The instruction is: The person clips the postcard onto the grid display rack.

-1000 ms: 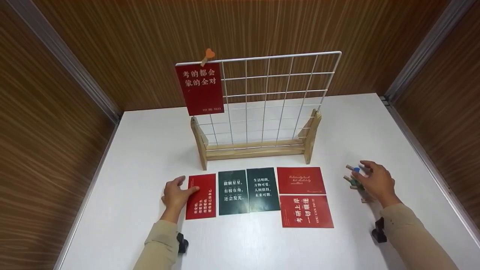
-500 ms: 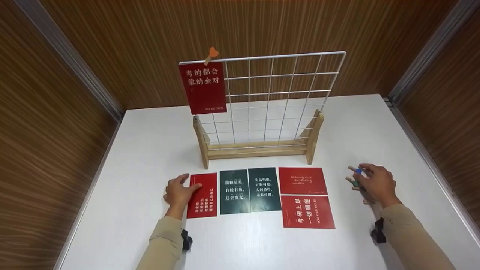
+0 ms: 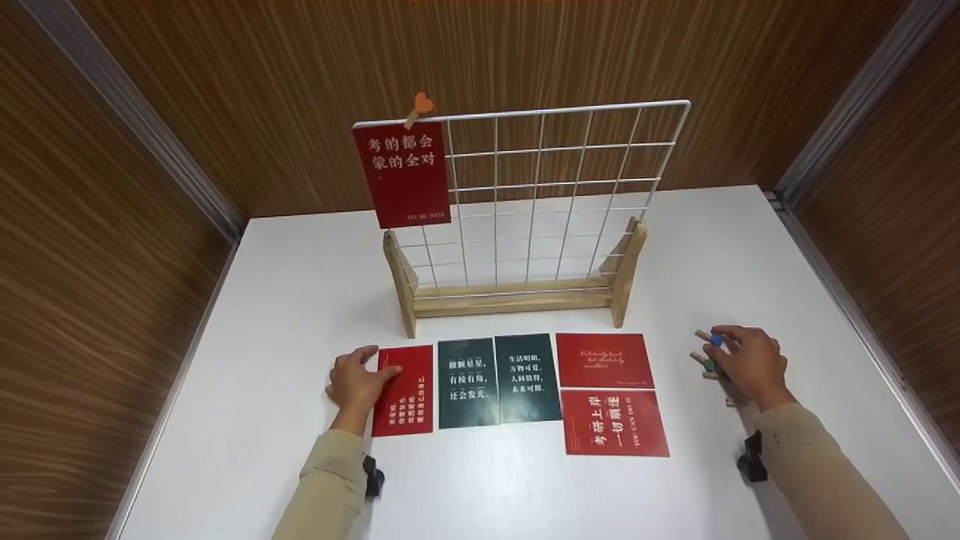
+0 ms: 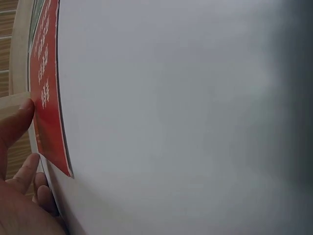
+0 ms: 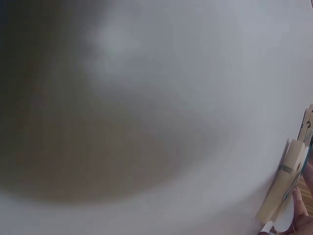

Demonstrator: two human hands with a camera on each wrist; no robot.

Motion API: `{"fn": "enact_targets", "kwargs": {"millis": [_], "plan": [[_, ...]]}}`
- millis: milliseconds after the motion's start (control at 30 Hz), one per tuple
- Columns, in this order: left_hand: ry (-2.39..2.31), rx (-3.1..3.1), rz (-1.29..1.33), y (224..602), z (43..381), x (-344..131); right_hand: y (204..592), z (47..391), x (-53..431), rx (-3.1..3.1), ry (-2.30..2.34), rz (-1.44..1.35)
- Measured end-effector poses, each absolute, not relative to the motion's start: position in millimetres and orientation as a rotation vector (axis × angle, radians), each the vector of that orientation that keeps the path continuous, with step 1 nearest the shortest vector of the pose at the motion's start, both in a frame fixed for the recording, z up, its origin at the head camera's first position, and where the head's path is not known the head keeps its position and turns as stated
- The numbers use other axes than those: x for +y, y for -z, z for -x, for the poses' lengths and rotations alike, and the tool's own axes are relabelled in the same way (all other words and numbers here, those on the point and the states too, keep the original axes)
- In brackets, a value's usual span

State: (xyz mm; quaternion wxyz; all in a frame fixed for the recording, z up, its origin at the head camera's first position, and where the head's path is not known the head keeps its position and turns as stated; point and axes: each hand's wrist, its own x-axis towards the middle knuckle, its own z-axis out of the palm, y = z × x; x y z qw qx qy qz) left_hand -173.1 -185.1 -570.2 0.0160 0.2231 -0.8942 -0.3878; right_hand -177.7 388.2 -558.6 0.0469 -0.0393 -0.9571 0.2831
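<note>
In the head view my left hand (image 3: 356, 382) rests at the left edge of a red card (image 3: 405, 409), thumb on its surface. The left wrist view shows the thumb (image 4: 22, 117) on the red card (image 4: 46, 117), with the other fingers beside its edge. My right hand (image 3: 752, 366) is at the small wooden clothespins on the right. Its thumb and forefinger pinch a clothespin with a blue decoration (image 3: 716, 340). A clothespin with a green decoration (image 3: 709, 365) lies just below, partly hidden by the hand. Wooden clothespins (image 5: 283, 181) show beside the fingers in the right wrist view.
A white wire grid (image 3: 534, 180) stands in a wooden base (image 3: 510, 302). An orange-heart clothespin (image 3: 422, 103) holds a red card (image 3: 409, 187) at its top left. Two green cards (image 3: 468, 412) and two more red cards (image 3: 615, 442) lie in front.
My right forefinger has come down closer to the thumb around the blue clothespin. The left hand stays at the red card, its thumb slightly farther over it. The cards keep their places.
</note>
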Motion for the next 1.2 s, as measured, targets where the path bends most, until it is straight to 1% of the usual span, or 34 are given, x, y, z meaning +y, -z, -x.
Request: {"fn": "enact_targets", "kwargs": {"millis": [733, 1200], "plan": [[1.184, -2.798, -0.653, 569.2, 175.4, -183.8, 557.6, 174.6, 387.5, -2.894, -0.927, 0.097], [1.252, -2.749, -0.528, 570.1, 173.1, -188.2, 552.3, 174.9, 388.6, -2.895, -1.061, 0.115]]}}
